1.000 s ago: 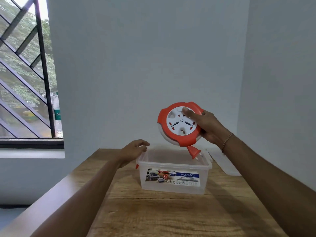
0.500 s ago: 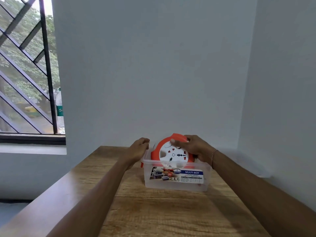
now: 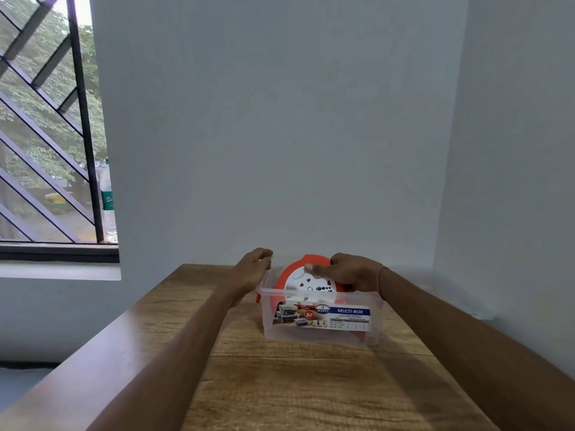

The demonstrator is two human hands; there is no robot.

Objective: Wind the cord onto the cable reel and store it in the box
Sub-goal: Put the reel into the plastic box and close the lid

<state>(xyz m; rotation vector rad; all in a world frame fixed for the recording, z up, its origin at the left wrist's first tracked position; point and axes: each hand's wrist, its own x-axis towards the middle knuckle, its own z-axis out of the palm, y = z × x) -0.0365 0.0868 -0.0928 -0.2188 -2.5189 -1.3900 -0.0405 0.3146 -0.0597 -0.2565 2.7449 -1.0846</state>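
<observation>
Cable reel (image 3: 306, 283) half inside the clear box (image 3: 320, 332), held from above.

Stood on the wooden bench (image 3: 280, 387), near the wall, with a printed label on the front side. Leaned upright in the box, white socket face toward the camera, orange rim above the box edge. Gripped at its top by the right hand (image 3: 348, 272), fingers (image 3: 314, 269) curled over the rim and face. Rested the left hand (image 3: 252, 270) on the left corner of the box, fingers bent loosely; could not tell if pinching the edge. Wore a bracelet (image 3: 379, 279) on the right wrist.
</observation>
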